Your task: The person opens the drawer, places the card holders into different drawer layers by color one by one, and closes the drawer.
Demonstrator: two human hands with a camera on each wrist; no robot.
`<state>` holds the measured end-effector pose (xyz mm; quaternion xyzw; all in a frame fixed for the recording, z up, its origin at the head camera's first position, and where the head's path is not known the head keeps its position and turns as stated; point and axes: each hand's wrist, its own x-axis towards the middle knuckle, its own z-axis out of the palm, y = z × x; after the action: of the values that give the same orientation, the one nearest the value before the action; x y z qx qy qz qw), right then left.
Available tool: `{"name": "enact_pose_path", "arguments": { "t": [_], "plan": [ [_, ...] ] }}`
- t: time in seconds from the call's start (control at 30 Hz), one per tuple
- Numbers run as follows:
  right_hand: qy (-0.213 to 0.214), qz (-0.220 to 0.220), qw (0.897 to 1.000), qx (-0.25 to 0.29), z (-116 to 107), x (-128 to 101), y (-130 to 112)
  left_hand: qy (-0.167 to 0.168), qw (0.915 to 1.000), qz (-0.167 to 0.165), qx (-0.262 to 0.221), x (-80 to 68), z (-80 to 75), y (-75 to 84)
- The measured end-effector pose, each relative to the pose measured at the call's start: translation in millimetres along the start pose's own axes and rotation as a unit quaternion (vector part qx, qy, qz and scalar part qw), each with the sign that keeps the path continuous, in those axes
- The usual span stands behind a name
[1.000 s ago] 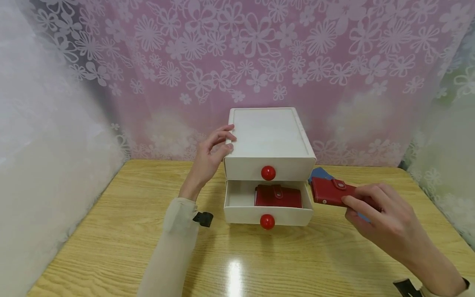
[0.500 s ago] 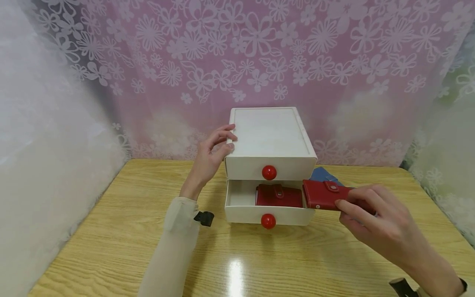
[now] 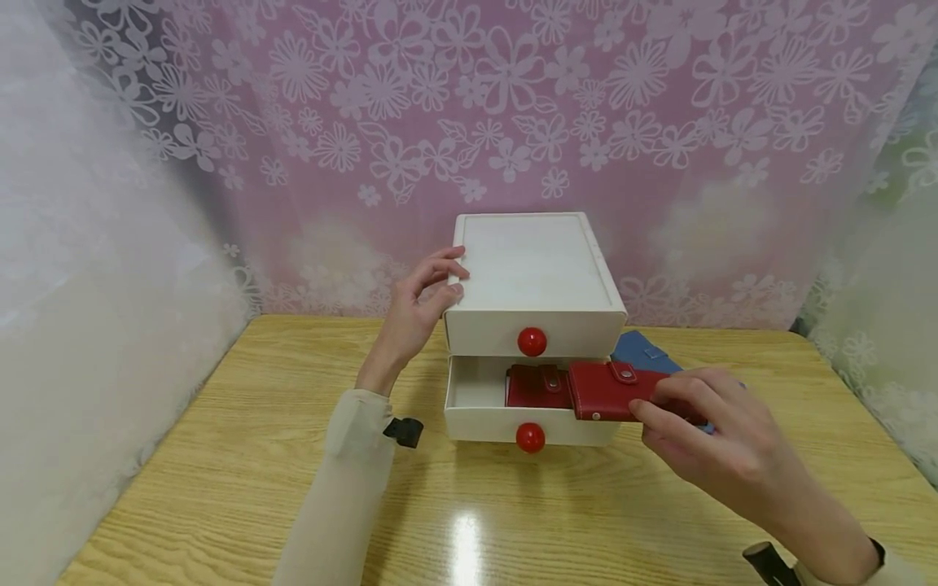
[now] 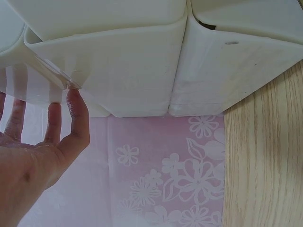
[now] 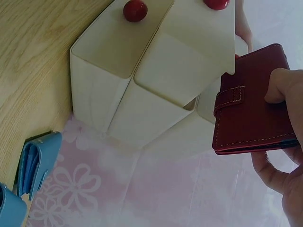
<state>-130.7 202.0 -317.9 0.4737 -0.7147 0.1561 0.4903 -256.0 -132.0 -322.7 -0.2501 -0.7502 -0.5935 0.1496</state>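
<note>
A white two-drawer box (image 3: 533, 277) with red knobs stands at the back of the wooden table (image 3: 220, 472). Its lower drawer (image 3: 484, 423) is pulled out and holds a red wallet (image 3: 533, 387). My right hand (image 3: 703, 439) grips a second red wallet (image 3: 608, 392) over the drawer's right end; the right wrist view shows that wallet (image 5: 251, 118) pinched between thumb and fingers. My left hand (image 3: 425, 297) rests on the box's upper left edge, fingers (image 4: 75, 118) bent over the rim.
A blue wallet (image 3: 645, 354) lies on the table behind my right hand, right of the box; the right wrist view shows two blue wallets (image 5: 35, 163). Flowered pink curtain closes the back, white fabric both sides.
My right hand has carried the red wallet leftward from beside the box to over the open lower drawer. The left hand has stayed on the box.
</note>
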Motion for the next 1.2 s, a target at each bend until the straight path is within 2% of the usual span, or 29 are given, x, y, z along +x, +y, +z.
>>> {"name": "enact_pose_path", "arguments": {
  "t": [0.47, 0.83, 1.2],
  "plan": [
    [-0.015, -0.018, 1.0, 0.009, 12.2, 3.0, -6.2, 0.002, 1.0, 0.007, -0.005, -0.5, -0.2, -0.5],
    [-0.008, -0.009, 1.0, -0.005, 26.1, 6.0, -7.4, 0.003, 0.9999, 0.01, -0.006, 0.5, 0.1, -2.0],
    [-0.031, 0.003, 1.0, 0.005, 36.6, 3.9, -2.5, 0.0, 0.9999, 0.009, -0.008, -0.2, -0.1, -1.2]
  ]
}}
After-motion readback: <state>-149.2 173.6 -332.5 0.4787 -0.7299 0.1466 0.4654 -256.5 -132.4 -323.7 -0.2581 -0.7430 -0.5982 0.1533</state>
